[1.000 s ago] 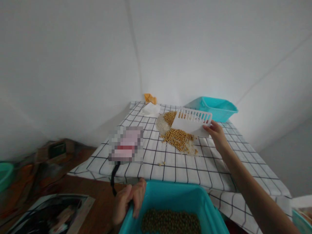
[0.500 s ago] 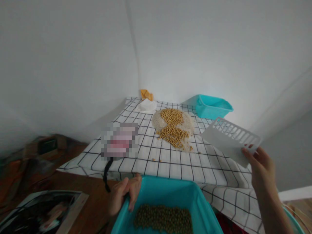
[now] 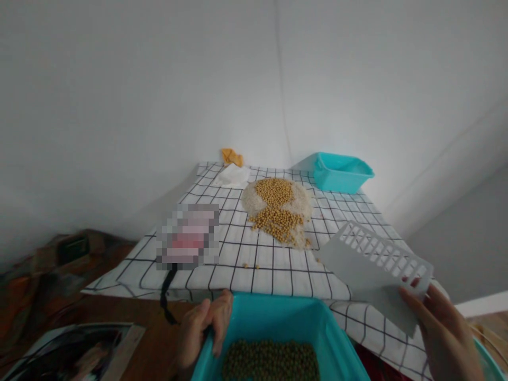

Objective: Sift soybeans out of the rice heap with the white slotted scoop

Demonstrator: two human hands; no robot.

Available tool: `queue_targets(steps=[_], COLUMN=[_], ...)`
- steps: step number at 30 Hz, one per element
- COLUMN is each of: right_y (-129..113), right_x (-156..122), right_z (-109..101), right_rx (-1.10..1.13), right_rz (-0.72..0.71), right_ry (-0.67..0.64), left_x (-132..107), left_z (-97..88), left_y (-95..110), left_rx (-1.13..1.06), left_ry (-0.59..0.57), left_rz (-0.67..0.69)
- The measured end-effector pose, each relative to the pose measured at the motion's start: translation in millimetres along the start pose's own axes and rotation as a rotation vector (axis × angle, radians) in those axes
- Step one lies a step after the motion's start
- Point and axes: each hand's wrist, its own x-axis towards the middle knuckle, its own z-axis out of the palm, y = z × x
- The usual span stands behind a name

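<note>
At the near left edge: left hand (image 3: 202,330), fingers hooked over the corner rim of the teal tub (image 3: 278,309). That grip is closed on the rim.
Tub load: dull green beans (image 3: 273,360) cover its floor. The tub sits right in front of the desk's near edge and is held at one corner only.
Risk, tub: a one-corner hold could let it twist or dip, and round beans would roll straight out.
Near right: right hand (image 3: 444,333) pinches the slotted white panel (image 3: 369,264) by its lower corner, grip closed. The panel hangs tilted in the air over the desk's near right corner, between tub and pile.
Risk, panel: that's a thin pinch on a wide sheet, so it could swivel or slip out. A low swing could also clip the cloth.
Desk: checked cloth (image 3: 278,275) drapes over the front, with a few stray beans (image 3: 250,264) loose on it. A snagged cloth would drag everything along.
Middle: soybean pile (image 3: 278,209) on a bed of white rice (image 3: 252,201), nothing fencing it in. One knock could scatter it.
Left of pile: blurred pink item (image 3: 188,235). Its black strap (image 3: 166,296) dangles off the edge near the left hand and could get caught.
Far end: second teal tub (image 3: 341,172), white cloth (image 3: 230,177) and orange scrap (image 3: 232,157) by the wall, well apart from both hands.
</note>
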Motion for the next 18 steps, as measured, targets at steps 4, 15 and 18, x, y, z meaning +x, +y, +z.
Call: queue_targets(steps=[4,15,18], right_y=[5,-14,-26], right_x=[-11,-11,-9], right_z=[2,55,88], right_rx=[0.016,0.180,0.217], right_rz=[0.033,0.089,0.048], right_ry=[-0.056,-0.172,-0.275], left_x=[-3,-3,-2], left_z=[10.9,-12.2,-31.8], left_y=[4,6,3], left_rx=[-0.194,-0.249,-0.193], left_ry=[0.030,-0.050,-0.191], left_rz=[-0.010,0.092,0.175])
